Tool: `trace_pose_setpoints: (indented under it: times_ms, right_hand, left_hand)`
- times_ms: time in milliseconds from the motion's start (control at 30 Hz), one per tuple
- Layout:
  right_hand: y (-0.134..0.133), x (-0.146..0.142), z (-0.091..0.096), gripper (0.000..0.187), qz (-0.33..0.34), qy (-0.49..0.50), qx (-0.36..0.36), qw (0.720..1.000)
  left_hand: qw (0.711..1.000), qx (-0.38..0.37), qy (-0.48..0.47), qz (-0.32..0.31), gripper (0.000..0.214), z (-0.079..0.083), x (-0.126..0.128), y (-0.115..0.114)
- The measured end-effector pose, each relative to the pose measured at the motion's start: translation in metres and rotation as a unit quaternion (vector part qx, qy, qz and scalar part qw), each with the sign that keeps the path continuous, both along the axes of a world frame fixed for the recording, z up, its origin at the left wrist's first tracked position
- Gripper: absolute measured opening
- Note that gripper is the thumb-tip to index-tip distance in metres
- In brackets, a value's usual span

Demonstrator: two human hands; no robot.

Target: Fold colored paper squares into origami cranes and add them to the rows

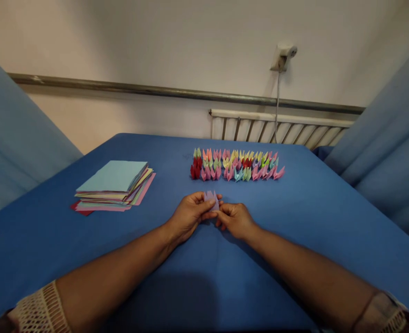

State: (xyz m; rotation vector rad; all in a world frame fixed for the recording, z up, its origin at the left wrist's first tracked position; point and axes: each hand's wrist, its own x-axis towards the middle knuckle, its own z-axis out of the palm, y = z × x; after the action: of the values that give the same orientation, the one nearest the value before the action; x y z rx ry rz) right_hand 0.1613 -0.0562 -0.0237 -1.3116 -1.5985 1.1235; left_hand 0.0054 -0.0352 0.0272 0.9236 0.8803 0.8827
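Observation:
A small lavender folded-paper figure (211,198), with several pointed tips at its top, is held between my two hands over the blue-covered table. My left hand (192,210) pinches it from the left, the thumb lying across its front. On the other side, the fingertips of my right hand (235,218) are closed at its lower right corner. Part of the paper is hidden behind my fingers. Beyond my hands, folded paper figures (237,173) in red, pink, yellow, green and blue stand in rows.
A stack of coloured paper sheets (112,176), light blue on top, lies on the left of the blue table cover (169,157). Behind the table are a radiator (280,127), a metal pipe (155,90) and a wall socket with a cord (281,58). Blue curtains (394,152) hang at both sides.

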Motion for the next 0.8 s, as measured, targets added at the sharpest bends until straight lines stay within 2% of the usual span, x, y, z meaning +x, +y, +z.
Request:
trace_pose_setpoints:
  times_ms: [133, 300, 367, 633, 800]
  right_hand:
    - [-0.001, 0.004, 0.001, 0.027, 0.032, -0.008, 0.033, 0.999]
    - [0.001, 0.005, 0.006, 0.024, -0.072, 0.1, 0.081, 0.989]
    - [0.001, 0.005, 0.008, 0.022, -0.092, 0.125, 0.09, 0.984]
    - [0.002, 0.005, 0.007, 0.015, -0.08, 0.133, 0.101, 0.983]
    - [0.003, 0.004, 0.004, 0.017, -0.086, 0.132, 0.082, 0.984]
  left_hand:
    - [1.0, 0.012, -0.009, 0.025, 0.027, 0.0, -0.001, 0.004]
    - [0.999, 0.02, 0.039, 0.025, 0.031, -0.003, -0.001, 0.007]
    - [0.998, 0.025, 0.054, 0.017, 0.033, -0.004, 0.0, 0.006]
    - [0.992, 0.07, 0.105, -0.013, 0.031, -0.007, 0.002, 0.004]
    - [0.981, 0.115, 0.155, -0.023, 0.024, -0.007, 0.003, 0.001]
